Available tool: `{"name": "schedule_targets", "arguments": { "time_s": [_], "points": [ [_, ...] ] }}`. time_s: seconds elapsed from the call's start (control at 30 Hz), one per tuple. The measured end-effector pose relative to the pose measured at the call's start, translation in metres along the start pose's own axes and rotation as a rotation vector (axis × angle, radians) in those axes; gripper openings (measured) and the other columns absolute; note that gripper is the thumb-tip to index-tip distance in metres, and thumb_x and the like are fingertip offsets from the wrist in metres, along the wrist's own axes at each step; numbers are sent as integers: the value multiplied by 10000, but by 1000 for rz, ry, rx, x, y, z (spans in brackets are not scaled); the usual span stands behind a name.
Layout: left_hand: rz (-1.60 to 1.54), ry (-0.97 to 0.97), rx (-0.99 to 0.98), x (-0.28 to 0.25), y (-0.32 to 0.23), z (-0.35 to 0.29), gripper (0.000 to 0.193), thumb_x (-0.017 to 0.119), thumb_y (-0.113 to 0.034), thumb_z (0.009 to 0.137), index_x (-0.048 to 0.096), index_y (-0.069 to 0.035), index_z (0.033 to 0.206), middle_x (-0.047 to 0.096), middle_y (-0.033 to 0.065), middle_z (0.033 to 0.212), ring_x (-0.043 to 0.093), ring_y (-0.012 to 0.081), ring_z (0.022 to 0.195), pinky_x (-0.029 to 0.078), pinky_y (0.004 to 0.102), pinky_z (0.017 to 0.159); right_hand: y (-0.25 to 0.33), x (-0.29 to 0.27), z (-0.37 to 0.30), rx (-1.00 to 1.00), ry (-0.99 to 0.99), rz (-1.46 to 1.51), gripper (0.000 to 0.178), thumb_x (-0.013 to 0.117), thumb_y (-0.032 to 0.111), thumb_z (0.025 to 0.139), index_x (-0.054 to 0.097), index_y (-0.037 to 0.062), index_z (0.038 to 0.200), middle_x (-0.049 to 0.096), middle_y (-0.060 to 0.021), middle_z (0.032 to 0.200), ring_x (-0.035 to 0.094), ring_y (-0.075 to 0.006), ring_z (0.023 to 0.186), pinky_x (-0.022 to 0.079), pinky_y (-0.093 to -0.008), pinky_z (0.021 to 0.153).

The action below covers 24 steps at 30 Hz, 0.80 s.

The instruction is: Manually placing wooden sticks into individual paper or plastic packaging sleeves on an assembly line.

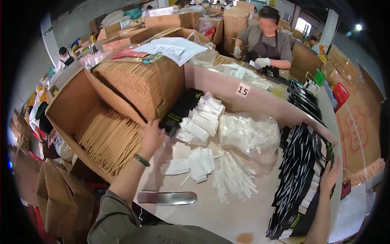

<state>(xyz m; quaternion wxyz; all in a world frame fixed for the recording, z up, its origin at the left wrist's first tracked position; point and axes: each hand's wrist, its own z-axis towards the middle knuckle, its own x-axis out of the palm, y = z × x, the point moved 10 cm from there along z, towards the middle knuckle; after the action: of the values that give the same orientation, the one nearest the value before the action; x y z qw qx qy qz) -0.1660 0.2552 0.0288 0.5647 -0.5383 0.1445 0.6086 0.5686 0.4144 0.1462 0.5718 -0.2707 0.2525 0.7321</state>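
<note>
- Packets point(292, 179), black, overlap in a long pile on the right side of the table point(227, 215).
- Right hand point(330, 175): opened out, fingers fairly straight, laid along the pile's right edge.
- Left hand point(152, 139): fingers partly bent, at the near right corner of the box point(67, 103); I cannot tell whether they grip anything.
- Sticks point(109, 140) lie in that box.
- White slips point(201, 162) and a clear bag point(250, 132) lie between the hands.
- Metal strip point(166, 198): near the left forearm.
</note>
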Motion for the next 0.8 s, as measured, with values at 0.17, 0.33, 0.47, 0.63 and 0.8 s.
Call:
{"name": "schedule_targets", "arguments": {
  "time_s": [0.17, 0.33, 0.47, 0.63, 0.8],
  "points": [
    [236, -17, -49, 25, 24, 2, 562, 635, -315, 861, 508, 52, 1267, 591, 245, 1133, 561, 390, 1064, 450, 461, 930, 286, 20, -2, -346, 253, 589, 251, 638, 60, 796, 652, 53, 1047, 619, -158, 1186, 576, -338, 1123, 434, -418, 999],
    [252, 16, -166, 31, 7, -3, 555, 646, -411, 847, 572, 58, 1134, 638, 233, 1033, 588, 360, 1042, 454, 443, 930, 508, 78, -119, -906, 480, 692, 401, 749, 183, 719, 621, 30, 1066, 560, -207, 1248, 507, -396, 1205, 398, -514, 1034],
    [245, 208, -143, 38, 3, 6, 536, 663, -466, 838, 609, 38, 1012, 662, 232, 985, 631, 363, 974, 496, 440, 865, 558, 116, -100, -687, 408, 606, 743, 792, 243, 692, 470, -33, 1303, 477, -244, 1339, 428, -399, 1291, 327, -505, 1102],
    [182, 147, -253, 48, 8, 8, 633, 645, -542, 836, 591, 56, 1036, 654, 240, 988, 644, 393, 931, 521, 452, 838, 576, 175, -93, -617, 485, 579, 805, 793, 141, 606, 467, -23, 1323, 555, -152, 1126, 534, -313, 1087, 454, -417, 889],
    [193, 237, -272, 58, 16, 11, 764, 663, -635, 781, 592, 59, 1092, 634, 263, 1062, 635, 404, 978, 520, 447, 868, 554, 174, -113, -694, 614, 630, 710, 752, 49, 612, 523, -6, 1282, 569, -170, 1124, 538, -335, 1089, 461, -420, 895]
  ]
}}
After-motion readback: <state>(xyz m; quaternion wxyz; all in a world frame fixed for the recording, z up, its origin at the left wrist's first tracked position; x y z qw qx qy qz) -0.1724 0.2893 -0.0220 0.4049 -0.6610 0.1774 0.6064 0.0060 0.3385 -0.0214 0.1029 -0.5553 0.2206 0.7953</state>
